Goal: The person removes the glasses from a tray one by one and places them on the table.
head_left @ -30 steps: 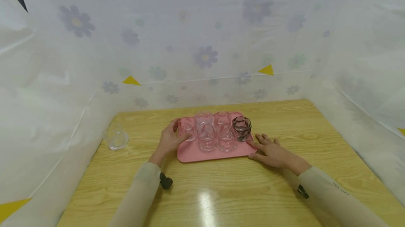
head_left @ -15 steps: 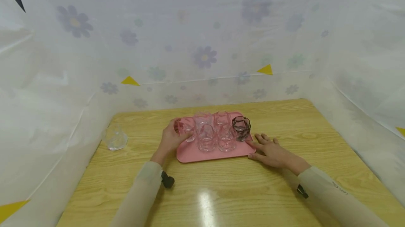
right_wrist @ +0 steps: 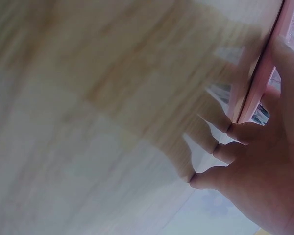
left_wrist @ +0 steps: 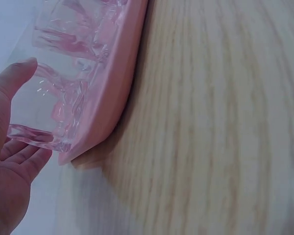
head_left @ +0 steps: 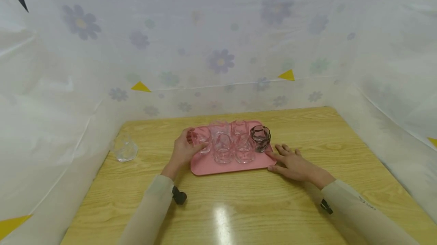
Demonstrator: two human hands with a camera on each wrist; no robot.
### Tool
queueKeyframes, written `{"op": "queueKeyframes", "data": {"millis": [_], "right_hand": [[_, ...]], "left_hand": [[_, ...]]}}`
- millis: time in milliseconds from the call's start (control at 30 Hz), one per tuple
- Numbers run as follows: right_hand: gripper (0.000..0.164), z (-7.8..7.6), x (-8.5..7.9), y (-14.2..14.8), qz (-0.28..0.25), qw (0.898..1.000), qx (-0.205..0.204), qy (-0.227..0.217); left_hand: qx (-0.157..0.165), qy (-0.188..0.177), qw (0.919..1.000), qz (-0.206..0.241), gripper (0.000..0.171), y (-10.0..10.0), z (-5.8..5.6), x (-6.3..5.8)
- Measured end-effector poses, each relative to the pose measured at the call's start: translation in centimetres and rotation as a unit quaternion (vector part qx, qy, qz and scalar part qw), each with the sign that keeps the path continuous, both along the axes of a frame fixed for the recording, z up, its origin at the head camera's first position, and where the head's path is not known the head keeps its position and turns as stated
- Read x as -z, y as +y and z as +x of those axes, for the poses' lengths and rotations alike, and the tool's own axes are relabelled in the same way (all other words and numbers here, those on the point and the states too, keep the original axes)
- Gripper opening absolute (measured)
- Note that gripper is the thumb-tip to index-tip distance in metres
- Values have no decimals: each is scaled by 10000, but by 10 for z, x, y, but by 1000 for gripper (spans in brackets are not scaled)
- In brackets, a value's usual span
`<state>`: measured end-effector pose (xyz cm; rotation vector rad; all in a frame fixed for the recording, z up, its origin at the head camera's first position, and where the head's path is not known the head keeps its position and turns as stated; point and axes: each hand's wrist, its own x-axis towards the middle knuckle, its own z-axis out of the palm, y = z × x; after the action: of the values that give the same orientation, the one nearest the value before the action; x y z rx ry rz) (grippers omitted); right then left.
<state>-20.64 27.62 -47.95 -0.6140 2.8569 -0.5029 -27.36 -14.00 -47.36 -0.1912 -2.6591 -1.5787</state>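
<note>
The tray point(head_left: 223, 168) has its long axis from left to right. Left hand point(head_left: 182, 150) grips an upright glass point(head_left: 203, 135); right hand point(head_left: 291, 164), loosely spread, touches the tray.

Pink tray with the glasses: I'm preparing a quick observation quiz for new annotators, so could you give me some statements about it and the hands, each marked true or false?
1. The left hand holds the leftmost clear glass on the pink tray. True.

2. Every glass on the pink tray is clear. False: the one nearest the right hand is a smoky dark glass.

3. A lone clear glass sits on the wooden table, apart from the pink tray. True.

4. Both hands are holding glasses. False: only the left hand is; the right hand has its fingers spread at the tray's right edge.
</note>
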Motion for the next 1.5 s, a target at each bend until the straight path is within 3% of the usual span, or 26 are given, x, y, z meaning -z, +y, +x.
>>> {"op": "queueKeyframes", "data": {"millis": [367, 933, 1500], "right_hand": [[70, 0, 0, 0, -10, 10000, -16, -3], [70, 2, -2, -1, -56, 10000, -35, -35], [70, 2, -4, -2, -34, 10000, -44, -14]], "left_hand": [[-135, 178, 9995, 201, 89, -21, 4, -8], [-582, 539, 9966, 232, 91, -70, 12, -5], [-1400, 274, 9896, 199, 95, -113, 23, 7]]}}
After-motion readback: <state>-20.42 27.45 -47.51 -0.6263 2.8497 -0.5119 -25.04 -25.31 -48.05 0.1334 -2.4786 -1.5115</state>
